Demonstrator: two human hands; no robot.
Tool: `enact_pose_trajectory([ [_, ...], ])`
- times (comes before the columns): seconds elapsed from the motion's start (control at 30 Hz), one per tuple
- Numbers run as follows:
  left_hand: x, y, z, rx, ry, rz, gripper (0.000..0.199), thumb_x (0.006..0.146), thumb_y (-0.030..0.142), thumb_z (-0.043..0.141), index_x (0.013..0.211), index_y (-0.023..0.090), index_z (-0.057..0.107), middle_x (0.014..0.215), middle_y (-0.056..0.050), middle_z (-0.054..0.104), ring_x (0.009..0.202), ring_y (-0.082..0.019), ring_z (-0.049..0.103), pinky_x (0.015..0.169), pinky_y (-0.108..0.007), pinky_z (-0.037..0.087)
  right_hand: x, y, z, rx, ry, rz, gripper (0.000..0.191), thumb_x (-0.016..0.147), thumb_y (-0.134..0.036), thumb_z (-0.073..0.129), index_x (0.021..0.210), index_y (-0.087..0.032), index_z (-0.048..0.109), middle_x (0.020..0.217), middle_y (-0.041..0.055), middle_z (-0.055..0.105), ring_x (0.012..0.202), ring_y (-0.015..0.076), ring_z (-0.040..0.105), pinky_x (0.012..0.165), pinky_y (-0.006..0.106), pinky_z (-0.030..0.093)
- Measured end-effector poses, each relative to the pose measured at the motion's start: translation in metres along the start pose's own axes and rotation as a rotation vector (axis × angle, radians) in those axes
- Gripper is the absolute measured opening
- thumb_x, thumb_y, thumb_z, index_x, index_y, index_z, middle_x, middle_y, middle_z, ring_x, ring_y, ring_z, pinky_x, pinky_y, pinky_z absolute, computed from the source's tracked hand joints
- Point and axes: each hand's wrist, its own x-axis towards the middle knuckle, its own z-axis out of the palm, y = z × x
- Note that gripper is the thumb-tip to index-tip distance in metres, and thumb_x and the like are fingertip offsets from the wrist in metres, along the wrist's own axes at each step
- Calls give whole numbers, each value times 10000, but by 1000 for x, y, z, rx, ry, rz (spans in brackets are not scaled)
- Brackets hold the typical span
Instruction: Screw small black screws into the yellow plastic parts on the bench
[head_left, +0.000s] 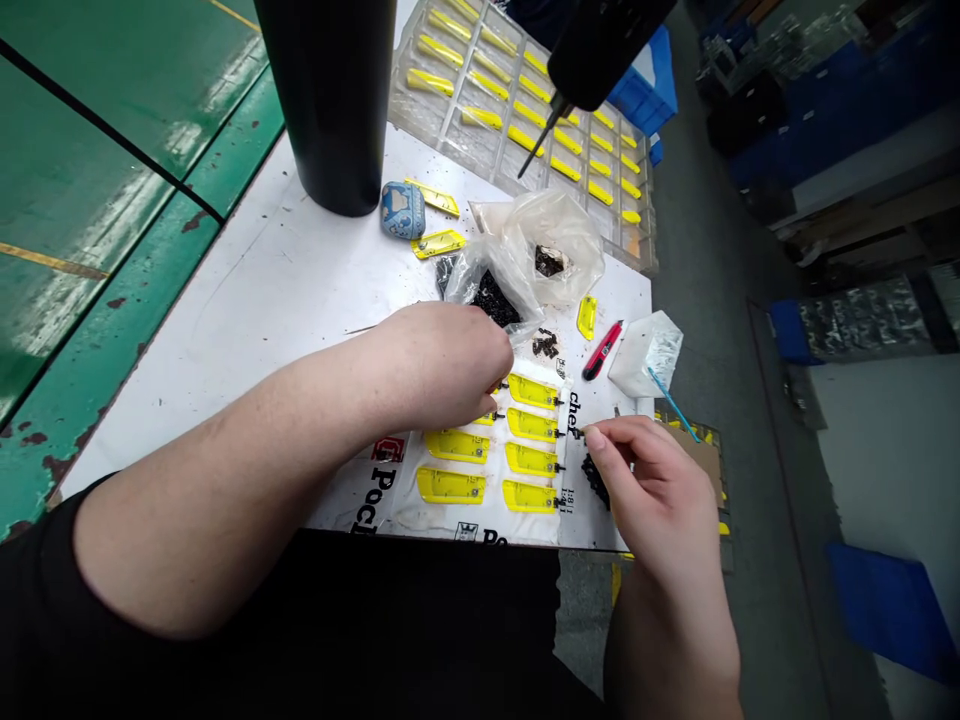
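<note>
Two columns of yellow plastic parts (pixel 453 487), most with small black pieces at the right end, lie on a white printed sheet (pixel 517 528). My left hand (pixel 457 362) reaches over the upper left column. Its fingers are closed near the end of one yellow part and hide whatever may be between them. To the right of the sheet, my right hand (pixel 652 470) pinches a small black piece (pixel 578 433) between thumb and forefinger. Beneath that hand is a pile of black pieces (pixel 595 482), partly covered. More loose black pieces (pixel 546 344) lie above the columns.
Clear plastic bags (pixel 559 225) with black pieces stand behind my hands. A red utility knife (pixel 602 350) and a white block (pixel 646 355) are at the right. A black cylinder (pixel 330 110), blue case (pixel 403 210), hanging screwdriver (pixel 581 75) and compartment tray (pixel 457 140) of yellow parts are further back.
</note>
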Motion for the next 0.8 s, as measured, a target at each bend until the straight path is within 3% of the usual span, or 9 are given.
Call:
enact_pose_trajectory([
  [0.13,-1,0,1,-14,2,-8,185,942,352,707,911,216,828,855,-78,753,763,-234,651,621,-348,351,-10,-15,13,308,-5,7,46,1070,-293,781,1029,-270,784,1049,25,711,993,201,653,831,308,512],
  [0.23,-2,1,0,-35,-15,-4,151,915,319,715,900,214,823,823,-69,736,731,-211,634,610,-343,338,-14,-20,22,358,-44,-6,30,1067,-257,779,1040,-269,779,1054,25,697,987,196,647,833,309,517],
  [0.33,-3,3,-1,-56,-70,21,92,874,290,775,915,218,816,835,-56,741,722,-203,623,618,-338,350,-15,-26,31,280,-116,-47,56,1093,-251,734,1043,-264,755,1063,18,680,973,184,646,823,308,517],
  [0.47,-6,9,1,-60,-111,75,201,861,272,829,1059,241,813,970,-62,773,820,-239,673,681,-340,420,-16,-34,42,109,-186,-212,89,1130,-188,636,1086,-233,698,1088,22,658,1022,177,635,901,329,519],
  [0.6,-7,15,1,-6,-159,102,297,892,227,792,1190,227,802,1030,-97,786,944,-289,717,802,-371,493,-16,-38,49,-22,-166,-300,102,1136,-143,601,1142,-219,669,1113,38,654,1072,208,604,956,389,505],
  [0.8,-6,17,5,35,-129,99,218,960,222,724,1168,199,785,1077,-123,789,1002,-305,731,779,-381,485,-14,-37,55,-107,-131,-325,95,1120,-141,639,1154,-216,687,1123,57,621,1064,235,575,940,416,498],
])
